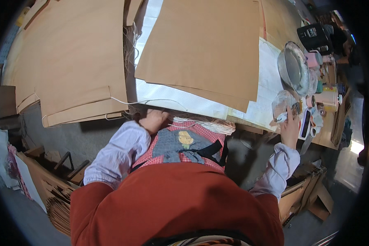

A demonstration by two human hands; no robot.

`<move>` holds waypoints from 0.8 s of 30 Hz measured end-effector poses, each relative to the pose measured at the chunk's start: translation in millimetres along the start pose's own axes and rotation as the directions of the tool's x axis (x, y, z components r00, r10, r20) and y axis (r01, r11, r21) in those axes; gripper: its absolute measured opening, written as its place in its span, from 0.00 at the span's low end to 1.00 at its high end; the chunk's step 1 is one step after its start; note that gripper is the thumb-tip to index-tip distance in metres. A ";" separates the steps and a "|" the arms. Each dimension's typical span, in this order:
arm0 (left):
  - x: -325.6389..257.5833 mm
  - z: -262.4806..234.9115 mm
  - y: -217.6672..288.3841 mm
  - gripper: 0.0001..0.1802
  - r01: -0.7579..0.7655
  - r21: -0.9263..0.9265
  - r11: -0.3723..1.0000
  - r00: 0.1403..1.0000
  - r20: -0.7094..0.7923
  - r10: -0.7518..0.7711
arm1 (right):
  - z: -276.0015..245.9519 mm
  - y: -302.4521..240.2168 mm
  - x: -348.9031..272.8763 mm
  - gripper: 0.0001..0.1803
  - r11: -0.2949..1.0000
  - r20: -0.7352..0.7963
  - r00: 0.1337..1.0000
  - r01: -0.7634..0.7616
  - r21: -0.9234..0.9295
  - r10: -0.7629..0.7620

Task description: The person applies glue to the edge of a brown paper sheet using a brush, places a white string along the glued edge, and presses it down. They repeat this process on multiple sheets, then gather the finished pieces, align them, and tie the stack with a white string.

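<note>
Hands working at a table edge among brown paper sheets

The left hand is resting curled on white string at six o'clock of the big brown sheet; the right hand, at four o'clock, is pinching a clear plastic bag beside a metal bowl.
</note>
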State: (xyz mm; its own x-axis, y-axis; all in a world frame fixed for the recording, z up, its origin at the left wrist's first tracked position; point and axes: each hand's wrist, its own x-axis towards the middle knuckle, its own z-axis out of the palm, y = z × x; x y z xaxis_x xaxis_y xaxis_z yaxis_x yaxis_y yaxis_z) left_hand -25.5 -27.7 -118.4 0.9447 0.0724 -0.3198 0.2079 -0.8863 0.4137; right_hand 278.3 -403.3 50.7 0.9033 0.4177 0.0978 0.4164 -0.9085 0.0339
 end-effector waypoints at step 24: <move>-21.0 -131.5 60.2 0.08 0.043 0.254 0.966 0.798 -0.591 0.119 | 9.7 -316.7 30.4 0.09 0.181 -0.087 0.967 0.133 0.975 -0.241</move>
State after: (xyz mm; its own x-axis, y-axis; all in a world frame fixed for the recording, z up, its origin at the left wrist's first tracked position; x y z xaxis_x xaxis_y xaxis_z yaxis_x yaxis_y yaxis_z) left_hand 0.5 -22.4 25.3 0.9283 0.2223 0.2980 0.1777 -0.9693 0.1698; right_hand 174.9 -102.8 33.3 0.7640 0.6216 0.1727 0.2954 -0.0991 -0.9502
